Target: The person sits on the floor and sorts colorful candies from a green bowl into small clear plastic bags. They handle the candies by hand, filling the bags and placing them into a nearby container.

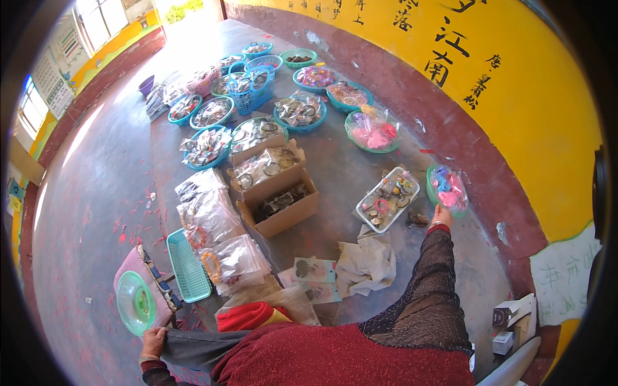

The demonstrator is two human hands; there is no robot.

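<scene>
Right hand (pixel 441 213), grip unclear, reaches right of centre to teal basket (pixel 430 177) of bagged trinkets: likely light, stiff-rimmed, best lifted by rim.

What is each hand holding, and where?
Right hand reaches toward the green basket; grip cannot be told. Left hand clutches grey cloth at its edge.

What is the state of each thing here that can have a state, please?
Left hand: closed on dark cloth.
Right hand: stretched out, touching the green basket.
Green basket: tilted against the wall, holding pink items.
Cardboard boxes: open, flaps up, filled.
White tray: flat on the floor, full of bangles.
Teal tray: flat, bare.
Green bowl: on the stool, bare.
Plastic bags: piled, filled.
</scene>
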